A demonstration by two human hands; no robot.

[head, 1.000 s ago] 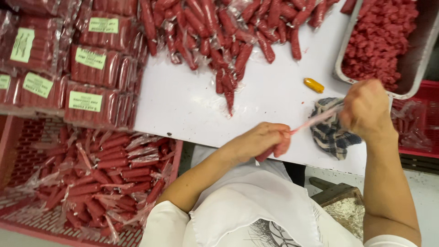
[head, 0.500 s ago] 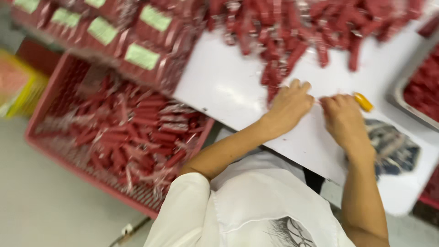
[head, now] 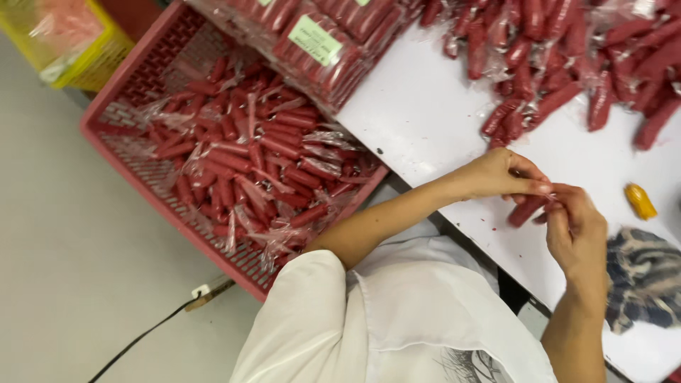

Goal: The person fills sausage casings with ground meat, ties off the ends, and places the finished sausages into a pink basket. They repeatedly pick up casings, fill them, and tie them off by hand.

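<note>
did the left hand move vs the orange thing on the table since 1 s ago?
Yes. The left hand came along the white table toward the small orange object and meets the right hand on a red sausage.

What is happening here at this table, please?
A person in a white shirt works at a white table. The left hand and the right hand meet on one red sausage at the table's edge, pinching its end. A pile of wrapped red sausages lies further up the table. A pink crate beside the table holds many more sausages in clear wrap. A small orange object and a checked cloth lie near the right hand.
</note>
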